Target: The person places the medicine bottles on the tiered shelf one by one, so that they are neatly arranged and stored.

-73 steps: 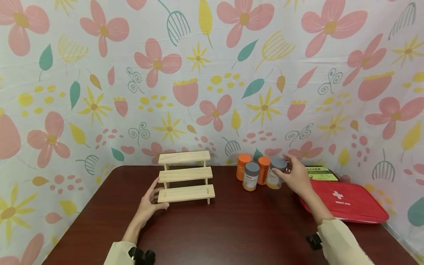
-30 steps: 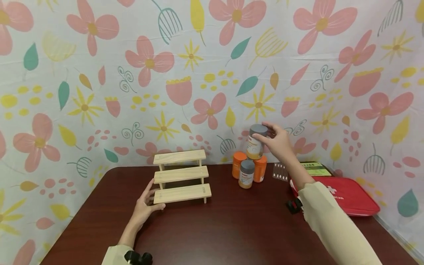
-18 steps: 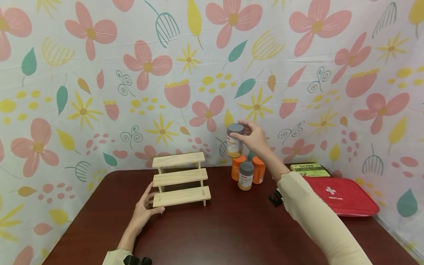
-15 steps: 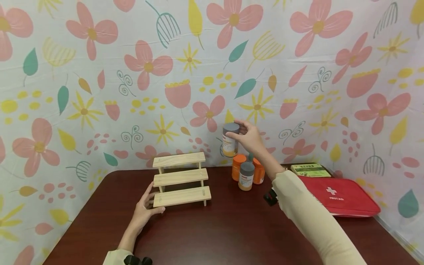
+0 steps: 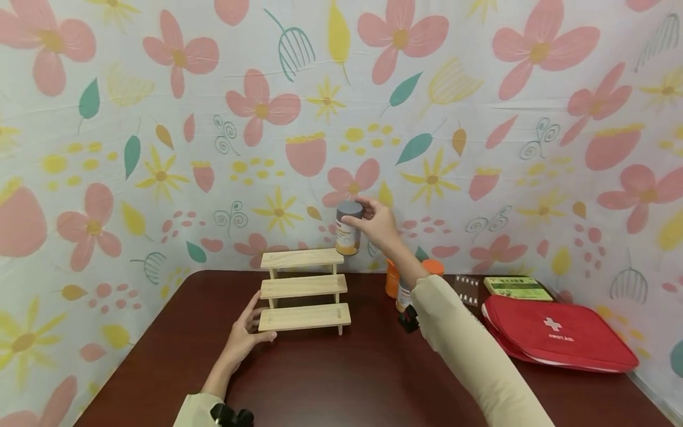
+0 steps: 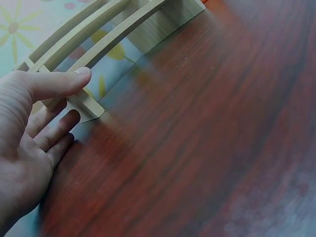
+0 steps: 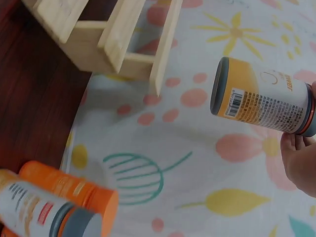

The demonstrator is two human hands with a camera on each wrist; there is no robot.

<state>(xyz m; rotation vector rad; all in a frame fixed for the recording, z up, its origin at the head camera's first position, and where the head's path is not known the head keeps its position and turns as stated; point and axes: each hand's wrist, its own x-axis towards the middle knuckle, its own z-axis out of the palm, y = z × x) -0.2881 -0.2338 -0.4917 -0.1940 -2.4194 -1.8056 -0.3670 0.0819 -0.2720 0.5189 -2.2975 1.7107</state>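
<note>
Held bottle (image 5: 348,234): held in mid-air at one o'clock from the three-tiered wooden stand (image 5: 304,286), near the right end of its top tier; a carrying step is judged to be in hand.
Gap to top tier: bottle and wood are seen apart in the right wrist view; for a set-down, a slight shift toward nine o'clock and a level lowering would seem to be called for.
Lid and label: grey above, white at mid-height, yellow-orange below; an upright posture is shown, with barcode and fine print turned to the right wrist camera.
Right hand (image 5: 380,228): the lid end is grasped between thumb and fingers, from three o'clock.
Left hand (image 5: 239,344): the stand's end is held at eight o'clock between thumb and fingers; how firmly cannot be told.
Orange bottles (image 5: 392,280): two, placed at four o'clock from the held bottle; a white-labelled bottle (image 5: 404,295) is partly hidden by the right sleeve (image 5: 459,332).
Red pouch (image 5: 560,350): laid at three o'clock from the stand, marked FIRST AID; a box (image 5: 517,289) is seen at its ten o'clock, beside a blister pack (image 5: 467,290).
</note>
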